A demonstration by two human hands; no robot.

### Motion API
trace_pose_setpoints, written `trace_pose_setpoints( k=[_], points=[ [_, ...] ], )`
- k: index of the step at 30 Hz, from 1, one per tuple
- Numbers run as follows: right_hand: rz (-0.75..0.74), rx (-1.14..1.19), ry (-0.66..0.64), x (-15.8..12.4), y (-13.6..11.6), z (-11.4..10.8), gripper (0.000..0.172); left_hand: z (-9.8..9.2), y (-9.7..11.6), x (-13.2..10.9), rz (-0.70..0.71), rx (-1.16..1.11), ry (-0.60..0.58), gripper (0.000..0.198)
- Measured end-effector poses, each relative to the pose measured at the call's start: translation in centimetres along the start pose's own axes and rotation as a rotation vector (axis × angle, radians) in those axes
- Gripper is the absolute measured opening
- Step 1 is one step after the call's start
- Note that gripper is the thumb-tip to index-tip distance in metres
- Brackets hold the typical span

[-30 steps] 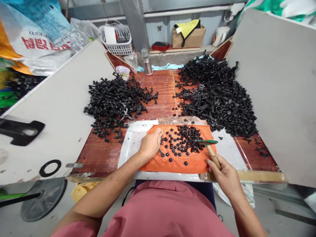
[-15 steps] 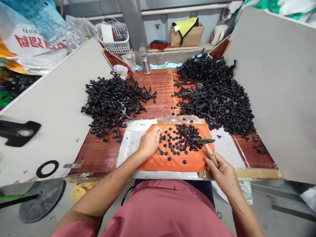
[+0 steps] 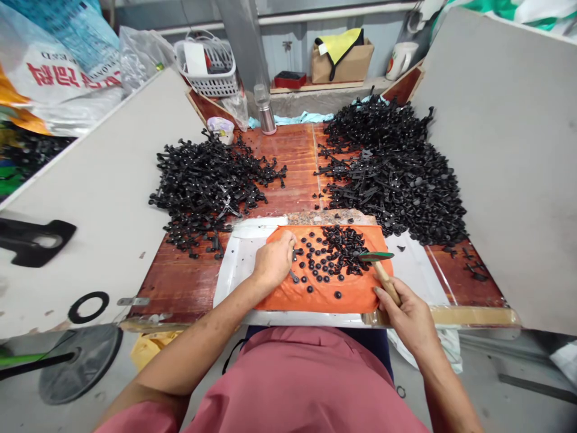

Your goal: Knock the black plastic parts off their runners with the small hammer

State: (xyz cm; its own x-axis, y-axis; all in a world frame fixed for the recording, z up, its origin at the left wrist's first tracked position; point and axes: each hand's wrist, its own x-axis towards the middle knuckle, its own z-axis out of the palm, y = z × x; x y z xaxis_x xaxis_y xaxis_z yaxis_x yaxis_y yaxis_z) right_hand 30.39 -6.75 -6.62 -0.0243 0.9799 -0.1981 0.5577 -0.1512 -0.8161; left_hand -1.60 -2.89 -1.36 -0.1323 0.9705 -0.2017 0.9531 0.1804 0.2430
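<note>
An orange cloth (image 3: 315, 294) lies on a white sheet (image 3: 238, 264) at the table's near edge. Several small black round parts (image 3: 331, 255) are scattered on the cloth. My left hand (image 3: 273, 261) rests on the cloth's left side, fingers curled round a small black piece. My right hand (image 3: 406, 316) grips the wooden handle of a small hammer (image 3: 381, 267); its green head lies by the parts at the cloth's right edge.
Two big heaps of black plastic sprues lie on the red wooden table: one at the left (image 3: 207, 183), one at the right (image 3: 396, 168). Grey boards (image 3: 505, 150) wall both sides. A steel flask (image 3: 265, 111), a white basket (image 3: 207, 63) and a cardboard box (image 3: 342, 60) stand behind.
My left hand has shifted slightly toward the parts on the cloth. The right hand and hammer have barely moved.
</note>
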Motion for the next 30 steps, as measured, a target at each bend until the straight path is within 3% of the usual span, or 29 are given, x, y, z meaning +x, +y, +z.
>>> trace_pose_setpoints(
  k=[4,9,15,18,22,27,30],
  points=[
    [-0.046,-0.038,-0.001,-0.3,-0.9,-0.4,0.055,-0.2,0.0,0.1,-0.003,0.054,-0.016,0.032],
    [-0.215,-0.168,0.047,-0.7,-4.2,-1.0,0.055,-0.1,-0.2,0.3,0.028,0.032,-0.018,0.030],
    [-0.415,-0.250,-0.170,-0.2,-9.5,0.8,0.055,-0.1,-0.3,0.4,0.037,-0.008,-0.012,0.029],
    [-0.557,-0.181,-0.186,0.2,-11.2,2.5,0.057,-0.1,-0.2,0.4,0.042,-0.004,-0.024,0.031],
    [-0.587,-0.336,-0.177,0.9,-11.8,3.9,0.061,0.0,-0.1,0.4,0.049,0.024,-0.027,0.031],
    [-0.603,-0.366,-0.112,1.0,-11.8,4.2,0.061,0.2,-0.1,0.5,0.046,0.040,-0.047,0.035],
    [-0.601,-0.533,-0.126,1.1,-11.9,4.5,0.059,0.3,-0.1,0.5,0.046,0.042,-0.046,0.036]
  ],
)
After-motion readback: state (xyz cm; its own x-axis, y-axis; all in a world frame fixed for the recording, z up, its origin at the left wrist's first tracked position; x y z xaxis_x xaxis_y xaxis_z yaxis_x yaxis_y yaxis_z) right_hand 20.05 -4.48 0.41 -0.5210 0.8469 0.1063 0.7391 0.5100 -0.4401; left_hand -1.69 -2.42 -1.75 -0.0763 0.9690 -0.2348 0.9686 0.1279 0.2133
